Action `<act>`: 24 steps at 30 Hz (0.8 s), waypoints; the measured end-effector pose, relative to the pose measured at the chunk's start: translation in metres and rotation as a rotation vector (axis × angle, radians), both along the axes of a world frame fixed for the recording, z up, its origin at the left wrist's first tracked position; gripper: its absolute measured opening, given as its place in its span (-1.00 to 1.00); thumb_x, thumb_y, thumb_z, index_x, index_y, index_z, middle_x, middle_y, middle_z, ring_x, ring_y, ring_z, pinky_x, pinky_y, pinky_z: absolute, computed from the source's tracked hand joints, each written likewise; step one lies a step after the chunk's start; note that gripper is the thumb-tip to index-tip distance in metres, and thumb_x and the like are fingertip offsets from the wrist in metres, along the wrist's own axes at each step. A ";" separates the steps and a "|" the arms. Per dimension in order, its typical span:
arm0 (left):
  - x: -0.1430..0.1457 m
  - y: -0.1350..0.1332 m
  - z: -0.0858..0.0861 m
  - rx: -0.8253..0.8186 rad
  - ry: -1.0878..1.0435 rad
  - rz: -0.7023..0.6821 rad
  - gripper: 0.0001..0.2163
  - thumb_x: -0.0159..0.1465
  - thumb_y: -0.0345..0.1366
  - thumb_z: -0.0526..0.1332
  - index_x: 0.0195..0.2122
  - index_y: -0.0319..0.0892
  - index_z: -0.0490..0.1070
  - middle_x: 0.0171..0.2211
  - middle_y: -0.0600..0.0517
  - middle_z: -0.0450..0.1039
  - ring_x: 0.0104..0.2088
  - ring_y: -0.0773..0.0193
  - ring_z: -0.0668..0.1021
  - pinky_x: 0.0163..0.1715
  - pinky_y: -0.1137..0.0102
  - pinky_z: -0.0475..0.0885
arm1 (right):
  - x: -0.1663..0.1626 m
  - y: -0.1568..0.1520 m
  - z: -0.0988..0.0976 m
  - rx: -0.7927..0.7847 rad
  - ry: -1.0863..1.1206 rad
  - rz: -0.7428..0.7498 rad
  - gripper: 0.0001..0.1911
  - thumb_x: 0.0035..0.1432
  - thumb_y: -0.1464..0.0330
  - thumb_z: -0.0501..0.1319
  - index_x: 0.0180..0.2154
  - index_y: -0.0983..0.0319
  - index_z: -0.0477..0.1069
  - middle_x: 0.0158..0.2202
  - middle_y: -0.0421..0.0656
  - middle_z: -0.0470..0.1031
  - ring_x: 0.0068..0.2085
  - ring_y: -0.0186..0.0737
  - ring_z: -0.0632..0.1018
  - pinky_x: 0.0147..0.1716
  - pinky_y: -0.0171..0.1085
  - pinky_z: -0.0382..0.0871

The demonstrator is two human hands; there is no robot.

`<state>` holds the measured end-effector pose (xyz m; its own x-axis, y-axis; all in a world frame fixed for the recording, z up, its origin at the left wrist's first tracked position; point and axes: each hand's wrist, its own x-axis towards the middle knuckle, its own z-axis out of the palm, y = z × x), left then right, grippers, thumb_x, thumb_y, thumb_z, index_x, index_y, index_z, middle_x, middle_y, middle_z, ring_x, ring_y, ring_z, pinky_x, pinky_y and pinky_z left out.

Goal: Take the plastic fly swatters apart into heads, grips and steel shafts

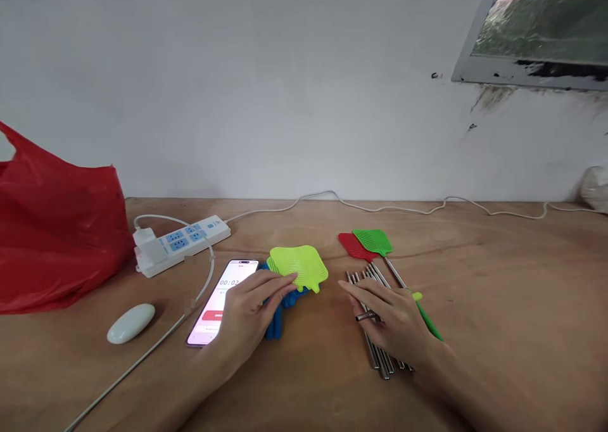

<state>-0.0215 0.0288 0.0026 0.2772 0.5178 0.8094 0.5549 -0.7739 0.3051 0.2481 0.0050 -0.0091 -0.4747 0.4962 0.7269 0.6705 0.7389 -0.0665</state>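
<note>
Two hands rest low on the wooden desk point(498, 280). The left hand point(251, 311) lies palm down with fingers extended and loosely spread; its fingertips touch the near edge of the yellow-green swatter heads point(299, 264), which are stacked at 12 o'clock from the hand. It grips nothing. Blue swatter heads point(278, 315) lie partly under this hand and under the yellow-green stack.

The right hand point(394, 318) lies palm down across a bundle of metal rods point(380, 356) and pinches the end of one rod between thumb and forefinger. The bundle runs from 11 o'clock to 5 o'clock beneath the hand. A green handle point(430, 321) shows at 3 o'clock, just beside the hand.

A red swatter head point(351, 247) and a green swatter head point(373, 241) overlap at 12 o'clock from the right hand, apart from it.

A phone point(221, 299) with its screen lit lies at 9 o'clock, touching the left hand. Further toward 9 o'clock sit a white oval object point(130, 322), a power strip point(180, 243) and a red plastic bag point(52, 229).
</note>
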 end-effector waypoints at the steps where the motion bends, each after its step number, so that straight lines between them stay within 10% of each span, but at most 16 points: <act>1: -0.002 0.004 -0.001 -0.002 0.012 0.021 -0.84 0.40 -0.28 0.25 -0.15 -0.16 0.63 -0.30 0.00 0.65 -0.33 0.27 0.65 -0.30 0.43 0.57 | 0.000 0.000 0.000 -0.013 -0.011 -0.004 -0.57 0.29 0.55 0.11 0.15 0.20 0.35 -0.23 -0.14 0.59 -0.35 -0.24 0.59 -0.48 -0.27 0.31; 8: -0.005 0.018 -0.011 -0.086 0.145 0.099 -0.69 0.46 -0.16 0.14 -0.23 -0.16 0.65 -0.33 0.00 0.65 -0.37 0.21 0.66 -0.36 0.37 0.57 | -0.002 0.000 0.002 -0.132 -0.036 -0.054 -0.84 0.25 0.49 0.11 -0.27 0.19 0.44 -0.43 -0.19 0.48 -0.41 -0.20 0.50 -0.42 -0.25 0.23; 24: -0.002 0.010 -0.003 -0.161 0.260 0.188 -0.74 0.41 -0.28 0.07 -0.29 -0.17 0.53 -0.34 -0.02 0.54 -0.35 0.20 0.58 -0.38 0.37 0.46 | 0.000 -0.001 0.010 -0.083 0.046 -0.027 -0.80 0.35 0.45 0.07 -0.35 0.17 0.35 -0.48 -0.19 0.40 -0.42 -0.21 0.41 -0.43 -0.25 0.22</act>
